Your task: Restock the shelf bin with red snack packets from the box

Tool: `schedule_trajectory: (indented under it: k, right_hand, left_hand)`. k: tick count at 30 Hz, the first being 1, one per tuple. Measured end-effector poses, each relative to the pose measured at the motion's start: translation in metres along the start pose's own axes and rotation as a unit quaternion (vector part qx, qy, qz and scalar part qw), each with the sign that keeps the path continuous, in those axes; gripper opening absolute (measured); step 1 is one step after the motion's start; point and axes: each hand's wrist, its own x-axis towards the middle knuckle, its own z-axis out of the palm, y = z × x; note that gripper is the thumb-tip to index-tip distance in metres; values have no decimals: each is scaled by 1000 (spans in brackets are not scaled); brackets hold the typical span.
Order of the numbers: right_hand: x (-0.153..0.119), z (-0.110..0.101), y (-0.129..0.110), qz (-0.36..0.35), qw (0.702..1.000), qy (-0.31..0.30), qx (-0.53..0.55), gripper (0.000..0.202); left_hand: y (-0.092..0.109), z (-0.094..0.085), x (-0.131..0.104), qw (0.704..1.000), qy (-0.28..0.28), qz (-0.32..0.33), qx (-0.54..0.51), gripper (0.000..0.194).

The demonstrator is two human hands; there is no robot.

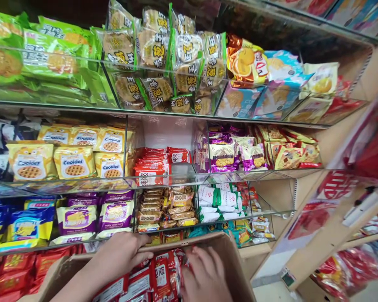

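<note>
A cardboard box [233,262] at the bottom centre holds many red and white snack packets [161,274]. My left hand [122,253] reaches over the box's left side, its fingers bent and closed at the packets; what they hold, if anything, is hidden. My right hand [203,272] is inside the box on the right, fingers spread a little against the packets. On the middle shelf above, similar red packets [151,167] lie stacked in a glass compartment, with one packet [178,155] beside the stack at the back.
Glass-fronted shelves [164,112] run across the view above the box. Yellow cookie packs [74,161] stand left of the red stack, purple packs [223,157] right. Red packs [14,272] lie at lower left. A wooden shelf post [318,247] slants at right.
</note>
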Motion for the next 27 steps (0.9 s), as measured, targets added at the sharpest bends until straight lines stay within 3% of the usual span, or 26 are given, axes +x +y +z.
schedule_trajectory:
  k: [4, 9, 11, 14, 16, 19, 21, 24, 27]
  right_hand:
    - [44, 14, -41, -126, 973, -191, 18, 36]
    - [67, 35, -46, -104, 936, -327, 75, 83]
    - [69, 44, -42, -91, 927, -345, 115, 88]
    - [69, 51, -39, -72, 928, -341, 132, 89]
    - [70, 50, -40, -42, 927, -351, 123, 81]
    - [70, 45, -43, 17, 924, -369, 98, 65]
    - [69, 43, -44, 10, 918, -383, 107, 64]
    - [66, 42, -44, -18, 907, -398, 135, 73]
    - [62, 39, -45, 33, 916, -379, 129, 92]
  left_hand:
    - [7, 1, -3, 1000, -1, -22, 5, 34]
    - [7, 5, -6, 1000, 15, -6, 19, 34]
    - [7, 6, -11, 998, 53, 28, -28, 34]
    - [15, 7, -25, 972, 156, 123, -125, 30]
    - [25, 10, -34, 957, 173, 173, -159, 28]
    - [38, 20, -40, 961, 82, 206, -168, 30]
    - [40, 31, -39, 968, 25, 187, -167, 32]
    - [30, 50, -34, 983, -14, 89, -158, 40]
    - [16, 60, -34, 984, -63, -23, -164, 50]
